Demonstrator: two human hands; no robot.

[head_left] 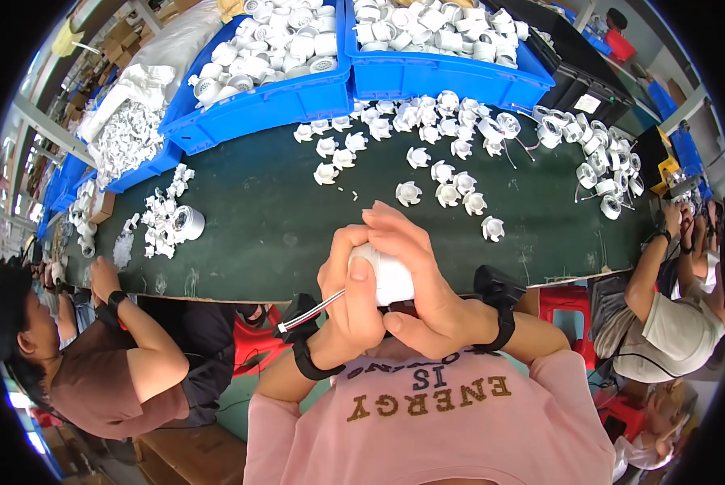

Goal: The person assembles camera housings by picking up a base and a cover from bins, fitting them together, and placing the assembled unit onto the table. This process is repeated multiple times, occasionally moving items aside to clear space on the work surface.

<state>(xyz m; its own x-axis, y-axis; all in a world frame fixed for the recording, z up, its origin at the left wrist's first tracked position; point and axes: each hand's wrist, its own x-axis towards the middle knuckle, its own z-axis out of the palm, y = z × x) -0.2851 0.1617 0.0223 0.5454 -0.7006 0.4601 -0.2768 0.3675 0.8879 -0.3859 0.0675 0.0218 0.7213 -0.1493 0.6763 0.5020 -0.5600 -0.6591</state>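
Close in front of my chest, a white rounded plastic housing (394, 279) sits between both hands. My left hand (348, 295) is wrapped round its left side, with the thumb lying across it. My right hand (425, 287) presses against the right side, its fingers curled over the top. A thin cable (312, 314) of red, black and white wires with a small white connector sticks out to the left, past my left hand. Most of the housing is covered by my fingers. On the table beyond lie several white petal-shaped plastic parts (408, 193).
Two blue bins (269, 115) of white round housings stand at the back of the green table (257, 210). Wired white cylinders (597, 153) are heaped at the right. Small white parts (164, 226) lie at the left, beside a white cylinder (188, 223). People sit on both sides.
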